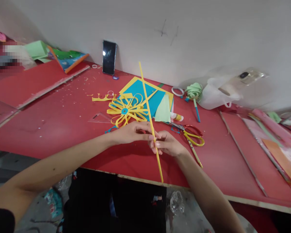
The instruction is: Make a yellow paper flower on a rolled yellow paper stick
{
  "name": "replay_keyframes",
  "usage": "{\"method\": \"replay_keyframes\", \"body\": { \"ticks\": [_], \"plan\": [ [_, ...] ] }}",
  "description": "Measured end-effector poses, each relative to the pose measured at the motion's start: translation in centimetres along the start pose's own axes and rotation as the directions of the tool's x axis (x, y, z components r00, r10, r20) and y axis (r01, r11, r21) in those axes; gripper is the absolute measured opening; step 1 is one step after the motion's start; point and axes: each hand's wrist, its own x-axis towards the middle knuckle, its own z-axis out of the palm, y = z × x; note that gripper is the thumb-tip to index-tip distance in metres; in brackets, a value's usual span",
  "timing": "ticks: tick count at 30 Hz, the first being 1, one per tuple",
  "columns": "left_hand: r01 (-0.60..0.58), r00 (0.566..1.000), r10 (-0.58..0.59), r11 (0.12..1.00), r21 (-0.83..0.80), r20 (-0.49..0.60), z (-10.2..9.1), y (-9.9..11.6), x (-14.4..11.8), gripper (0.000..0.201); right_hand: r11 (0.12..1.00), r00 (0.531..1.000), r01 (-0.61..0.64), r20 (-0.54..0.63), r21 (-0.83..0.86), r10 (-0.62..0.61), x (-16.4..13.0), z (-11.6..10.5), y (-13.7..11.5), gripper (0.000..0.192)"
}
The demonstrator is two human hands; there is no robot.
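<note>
While left hand (133,132) and right hand (169,144) both grip the strip (149,117) between their fingertips, its longer end projects beyond them; flower (124,111) lies just past left hand.

We count one long yellow strip (149,112) and one looped yellow flower (124,111). At the far side, we see one dark phone (109,57); to the right, one large white ring (178,95), one green bundle (194,90) and one white bag (212,95). Nearer, we find one pair of scissors (181,127), one glue stick (177,116) and one pen or pencil (195,153).
</note>
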Motion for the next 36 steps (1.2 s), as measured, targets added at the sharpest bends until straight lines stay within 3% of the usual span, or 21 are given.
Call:
{"method": "replay_keyframes", "body": {
  "ticks": [4, 13, 21, 23, 26, 30, 33, 36],
  "plan": [
    [0.002, 0.999, -0.002, 1.000, 0.011, -0.040, 0.3, 0.1, -0.1, 0.022, 1.000, 1.000, 0.002, 0.017, 0.020, -0.003, 0.2, 0.4, -0.1, 0.022],
    [0.024, 0.968, -0.034, 0.999, -0.045, -0.249, 0.6, -0.1, 0.4, 0.034, 0.995, 0.987, -0.035, -0.158, -0.091, 0.020, 0.6, 0.4, 0.1, 0.025],
    [0.033, 0.921, -0.036, 0.999, -0.014, -0.388, 0.2, -0.7, 0.4, 0.030, 0.915, 0.931, 0.071, -0.302, -0.396, -0.203, 0.7, 1.7, -0.1, 0.022],
    [0.045, 0.930, -0.065, 0.997, -0.063, -0.362, 0.2, -0.5, 0.4, 0.030, 0.939, 0.933, 0.080, -0.307, -0.333, -0.189, 0.7, 2.0, 0.0, 0.025],
    [0.029, 0.968, -0.073, 0.983, -0.183, -0.241, 0.3, -0.1, 0.3, 0.028, 0.989, 0.951, 0.066, -0.291, -0.134, -0.103, 0.6, 2.2, 0.1, 0.028],
    [-0.006, 0.991, -0.023, 0.976, -0.216, -0.130, 0.3, 0.3, 0.1, 0.025, 0.998, 0.983, 0.047, -0.178, 0.040, -0.039, 0.4, 2.2, 0.1, 0.030],
    [-0.039, 0.987, 0.015, 0.988, -0.150, -0.160, 0.4, 0.4, 0.0, 0.025, 0.997, 0.992, 0.047, -0.124, 0.064, -0.039, 0.3, 2.2, 0.1, 0.030],
    [-0.031, 0.975, -0.003, 0.988, -0.149, -0.222, 0.5, 0.3, 0.1, 0.029, 0.999, 0.977, 0.052, -0.210, 0.003, -0.050, 0.4, 2.3, 0.1, 0.030]
  ]
}}
